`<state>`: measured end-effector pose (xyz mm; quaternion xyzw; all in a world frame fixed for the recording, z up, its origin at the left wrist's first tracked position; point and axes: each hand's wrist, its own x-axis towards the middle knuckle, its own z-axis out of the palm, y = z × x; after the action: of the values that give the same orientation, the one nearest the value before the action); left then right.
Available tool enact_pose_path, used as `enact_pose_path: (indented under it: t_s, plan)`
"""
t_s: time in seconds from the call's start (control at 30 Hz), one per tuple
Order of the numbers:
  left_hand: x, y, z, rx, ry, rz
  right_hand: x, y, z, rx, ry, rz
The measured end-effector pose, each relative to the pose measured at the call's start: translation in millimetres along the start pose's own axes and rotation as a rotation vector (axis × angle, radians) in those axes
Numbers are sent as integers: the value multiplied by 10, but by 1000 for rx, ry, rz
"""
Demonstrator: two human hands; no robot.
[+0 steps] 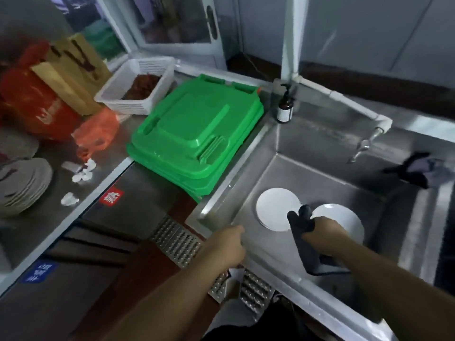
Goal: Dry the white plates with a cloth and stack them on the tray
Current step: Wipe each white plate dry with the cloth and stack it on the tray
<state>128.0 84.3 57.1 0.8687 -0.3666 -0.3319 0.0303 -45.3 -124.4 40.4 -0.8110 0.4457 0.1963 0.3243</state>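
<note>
Two white plates lie in the steel sink point(320, 173): one flat plate point(275, 207) on the left and a second plate point(344, 217) to its right. My right hand point(322, 227) rests over the right plate and grips a dark cloth point(305, 232) that hangs down past my wrist. My left hand point(226, 244) hovers at the sink's front left rim with its fingers curled and nothing visible in it. A stack of green trays point(194, 136) lies on the counter left of the sink.
A stack of plates point(22, 183) sits at the far left of the counter. Behind it are red and orange bags point(29, 99), a brown paper bag point(71, 70) and a white basket point(138, 87). A brown pump bottle point(285, 107), a tap point(364, 143) and a dark rag point(423, 168) edge the sink.
</note>
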Motion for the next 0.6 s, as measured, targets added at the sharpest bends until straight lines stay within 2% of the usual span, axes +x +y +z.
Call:
enact_pose_path:
  t_s: [0.13,0.33,0.47,0.6]
  plan:
    - [703,78,-86,57,-70,105,233,267,6,216,45,265]
    - [1591,-17,-189,137,-214,233,343,213,149,749,249,715]
    - [2006,-58,-181,172,-283,228,501,82,286,840,228,804]
    - [2310,-56,-49,197,-329,215,719,48,435,827,207,800]
